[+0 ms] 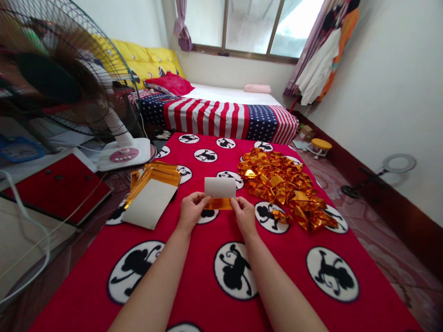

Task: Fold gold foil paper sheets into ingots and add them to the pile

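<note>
A small sheet of paper, pale on one side with a shiny gold strip along its near edge, is held between my two hands above the red cloth. My left hand pinches its left end between thumb and fingers. At the right end, my right hand grips it the same way. To the left lies a stack of gold foil paper with a pale sheet over its near part. A heap of folded gold foil pieces spreads to the right of my hands.
The red cloth with monkey prints covers the table. A standing fan is at the left, its blades blurred. Beyond the table is a bed under a window. A yellow stool stands on the floor at the right.
</note>
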### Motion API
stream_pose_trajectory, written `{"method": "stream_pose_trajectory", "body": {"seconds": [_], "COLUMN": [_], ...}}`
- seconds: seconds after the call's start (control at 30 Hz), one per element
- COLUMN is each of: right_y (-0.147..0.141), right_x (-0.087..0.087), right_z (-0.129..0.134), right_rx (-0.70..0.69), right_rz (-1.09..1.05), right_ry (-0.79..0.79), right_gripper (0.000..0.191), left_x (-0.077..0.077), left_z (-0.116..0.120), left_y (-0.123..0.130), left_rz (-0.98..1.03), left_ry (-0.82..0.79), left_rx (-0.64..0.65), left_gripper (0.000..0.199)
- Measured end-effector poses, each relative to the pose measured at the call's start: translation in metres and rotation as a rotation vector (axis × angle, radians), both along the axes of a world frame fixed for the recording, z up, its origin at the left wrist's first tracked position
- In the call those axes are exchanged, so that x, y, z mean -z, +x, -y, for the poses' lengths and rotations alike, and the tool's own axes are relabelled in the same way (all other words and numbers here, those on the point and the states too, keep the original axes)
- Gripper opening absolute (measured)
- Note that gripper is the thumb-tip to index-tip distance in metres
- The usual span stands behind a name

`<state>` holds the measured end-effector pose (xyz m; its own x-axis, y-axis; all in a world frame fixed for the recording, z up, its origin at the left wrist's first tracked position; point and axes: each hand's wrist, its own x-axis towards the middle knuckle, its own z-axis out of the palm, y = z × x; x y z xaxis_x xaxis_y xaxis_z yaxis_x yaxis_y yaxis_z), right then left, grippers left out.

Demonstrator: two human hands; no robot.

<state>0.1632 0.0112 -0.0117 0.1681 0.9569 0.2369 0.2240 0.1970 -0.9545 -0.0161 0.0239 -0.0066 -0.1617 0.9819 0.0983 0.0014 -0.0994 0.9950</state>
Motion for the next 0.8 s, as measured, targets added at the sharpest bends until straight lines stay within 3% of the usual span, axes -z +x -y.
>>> {"method": "stream_pose_trajectory", "body": {"seconds": [0.8], "right_y": [-0.0009], "right_x": [-0.0024], "right_z": [0.0051], "right_rx": [0.060], "right_rz": [0.093], "right_ry": [0.049], "right_gripper": [0.033], "left_x": [0.0043], "left_z": [-0.0012], "left_y": [-0.0025], "left_rz": [-0.119], "left_ry": [0.027], "left_rx": [-0.054], "left_gripper": [0.026]}}
